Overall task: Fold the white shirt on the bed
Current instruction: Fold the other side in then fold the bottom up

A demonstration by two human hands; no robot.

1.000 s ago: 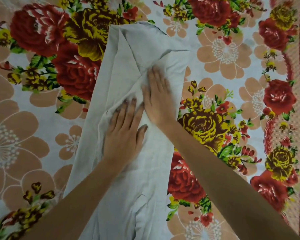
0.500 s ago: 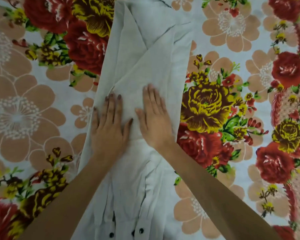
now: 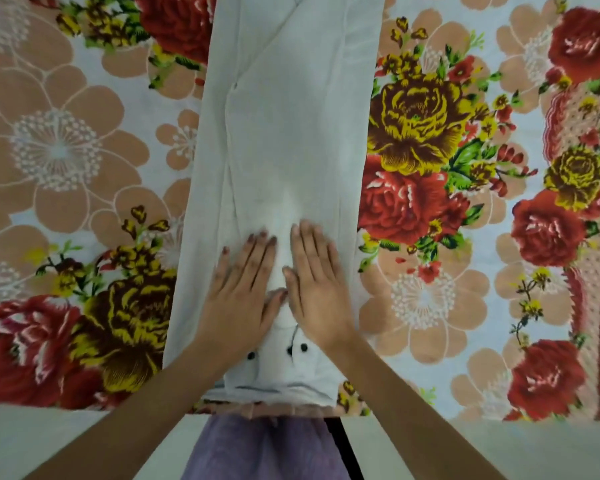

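Note:
The white shirt (image 3: 291, 133) lies on the bed as a long narrow strip, its sides folded inward, running from the near edge up out of the top of the frame. Small dark buttons show near its close end. My left hand (image 3: 243, 285) lies flat on the shirt's near part, fingers straight and together. My right hand (image 3: 316, 285) lies flat beside it, thumbs nearly touching. Both palms press the cloth down.
The bed is covered by a floral sheet (image 3: 430, 168) with red, yellow and peach flowers. Its near edge (image 3: 84, 408) runs across the bottom of the view, with pale floor and my purple clothing (image 3: 264, 448) below it.
Both hands have slid down the shirt toward me, from its middle to its near end, smoothing the cloth. The view has shifted so the bed's edge and the shirt's buttons now show.

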